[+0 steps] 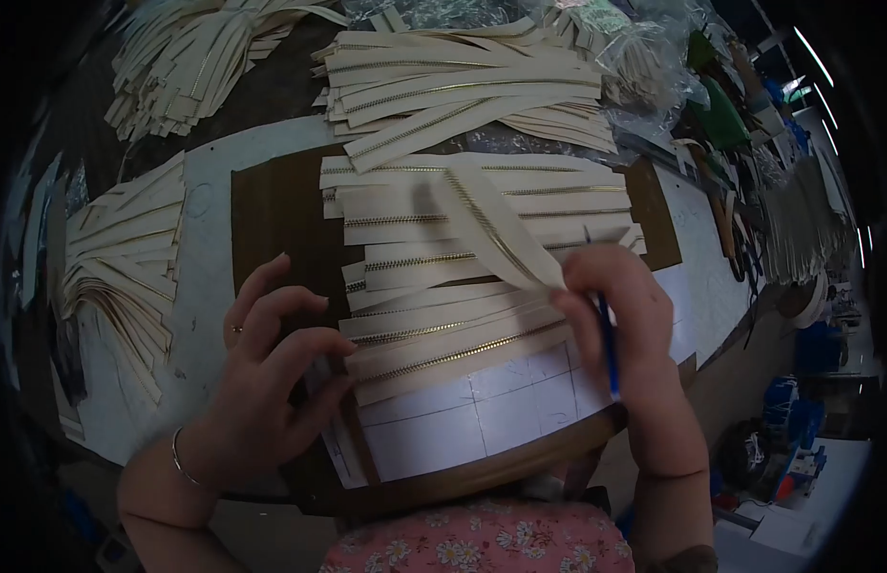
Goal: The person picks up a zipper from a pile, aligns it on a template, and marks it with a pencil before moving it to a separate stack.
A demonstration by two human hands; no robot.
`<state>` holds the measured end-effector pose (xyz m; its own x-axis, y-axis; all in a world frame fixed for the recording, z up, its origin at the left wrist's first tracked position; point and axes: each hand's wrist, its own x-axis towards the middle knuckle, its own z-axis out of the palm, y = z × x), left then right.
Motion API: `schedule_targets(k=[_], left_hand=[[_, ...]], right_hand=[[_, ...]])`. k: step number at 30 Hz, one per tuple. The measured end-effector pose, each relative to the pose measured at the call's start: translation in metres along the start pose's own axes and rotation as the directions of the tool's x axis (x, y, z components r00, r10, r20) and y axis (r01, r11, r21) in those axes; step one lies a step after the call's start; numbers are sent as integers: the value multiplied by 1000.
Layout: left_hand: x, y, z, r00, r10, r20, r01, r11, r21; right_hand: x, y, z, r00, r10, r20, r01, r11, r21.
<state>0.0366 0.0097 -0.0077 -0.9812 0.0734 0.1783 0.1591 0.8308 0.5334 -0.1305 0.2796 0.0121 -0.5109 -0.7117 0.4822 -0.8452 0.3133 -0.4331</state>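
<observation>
My right hand (623, 310) pinches the lower end of a cream zipper strip (496, 229) with gold metal teeth. The strip slants up and away over the others, slightly blurred. A blue pen (609, 349) is also tucked in that hand, pointing out past the fingers. My left hand (267, 358) has its fingers apart and curved, with fingertips right at the left end of the nearest zipper (463, 355). Several such zippers lie in rows across a white sheet with pencil lines (443, 430), which rests on a brown board (272, 215).
A fanned pile of zippers (128, 258) lies left on the pale table (219, 315). More stacks (463, 81) lie behind the board, another bundle (200, 72) at the back left. Clear plastic bags (654, 67) and scissors-like handles (725, 224) are at the right.
</observation>
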Motion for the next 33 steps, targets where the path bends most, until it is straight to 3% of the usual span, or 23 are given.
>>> schedule_targets(k=[3, 4, 5, 8, 11, 18, 33], left_hand=[[-2, 2, 0, 1000, -9, 2, 9, 999, -43], [-3, 3, 0, 1000, 3, 1, -3, 998, -62], [-4, 3, 0, 1000, -5, -1, 5, 998, -60], [-5, 5, 4, 999, 33, 34, -30, 997, -78], [-8, 7, 6, 998, 57, 41, -54, 997, -62], [-10, 9, 8, 996, 68, 52, -64, 994, -88], [-11, 15, 7, 988, 30, 154, -27, 999, -23]], right_hand=[[-19, -39, -25, 996, -7, 94, -11, 983, 182], [-24, -49, -31, 968, 35, 250, -90, 973, 210], [-27, -54, -34, 914, 73, 399, -172, 961, 219], [-39, -51, -26, 846, 145, 514, -208, 976, 68], [-46, -52, -17, 850, 229, 475, -281, 959, 39], [-38, -58, -5, 867, 181, 464, -264, 957, 121], [-36, -58, -7, 873, 182, 452, -222, 974, 36]])
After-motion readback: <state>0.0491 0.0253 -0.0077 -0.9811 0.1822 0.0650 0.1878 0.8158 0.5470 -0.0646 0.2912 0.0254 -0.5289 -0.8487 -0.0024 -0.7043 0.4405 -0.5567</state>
